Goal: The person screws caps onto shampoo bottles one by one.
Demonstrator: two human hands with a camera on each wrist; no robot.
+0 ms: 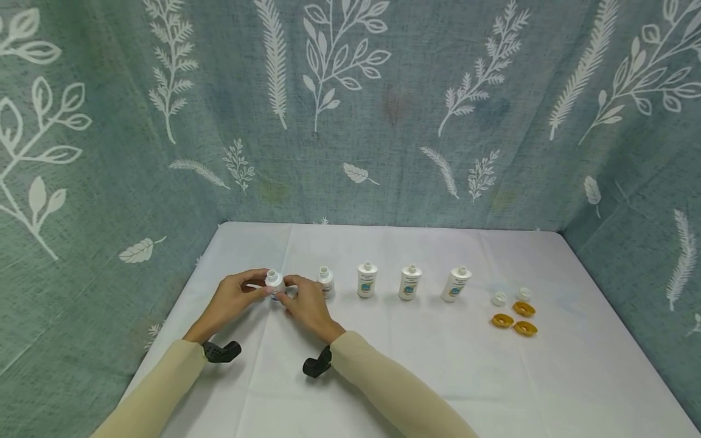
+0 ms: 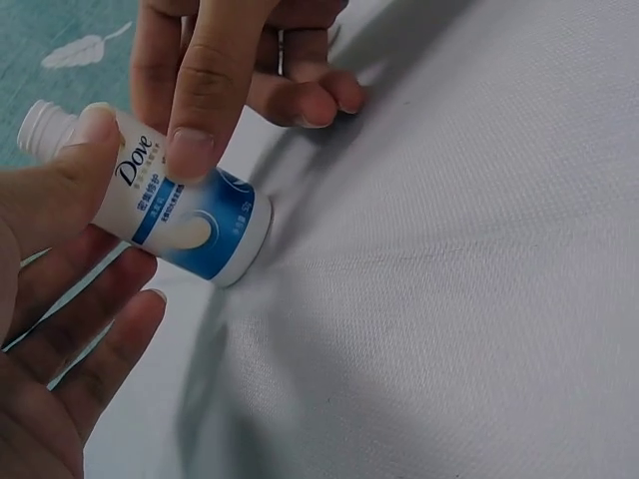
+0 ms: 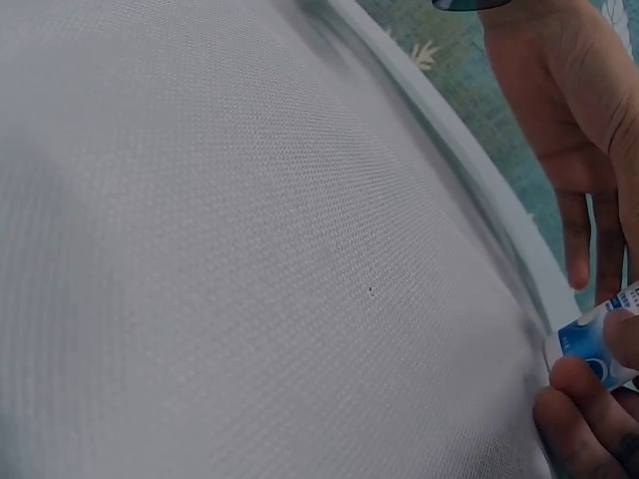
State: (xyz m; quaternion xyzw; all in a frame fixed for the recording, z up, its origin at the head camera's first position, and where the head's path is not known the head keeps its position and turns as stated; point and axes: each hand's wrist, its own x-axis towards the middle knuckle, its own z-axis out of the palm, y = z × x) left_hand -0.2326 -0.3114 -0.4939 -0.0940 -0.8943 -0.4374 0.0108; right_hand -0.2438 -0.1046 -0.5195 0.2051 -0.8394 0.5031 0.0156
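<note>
A small white and blue Dove bottle [image 1: 275, 280] without a cap is between both hands at the left of the table. My left hand [image 1: 232, 299] pinches it near its shoulder, and the thumb lies across the front in the left wrist view. Lower on the same bottle [image 2: 205, 225], my right hand [image 2: 215, 75] grips with thumb and fingers. The bottle leans in that view, its base close to the cloth; whether it touches is unclear. Just beyond my right hand stands a second small open white bottle [image 1: 325, 281], partly covered by the fingers.
Three taller white bottles with open necks, a left one [image 1: 367, 281], a middle one [image 1: 409, 283] and a right one [image 1: 456, 285], stand in the row. Farther right lie white caps [image 1: 499, 298] and several amber oval pieces [image 1: 502, 320]. Leaf-patterned curtains [image 1: 350, 152] border the white table [image 1: 438, 377].
</note>
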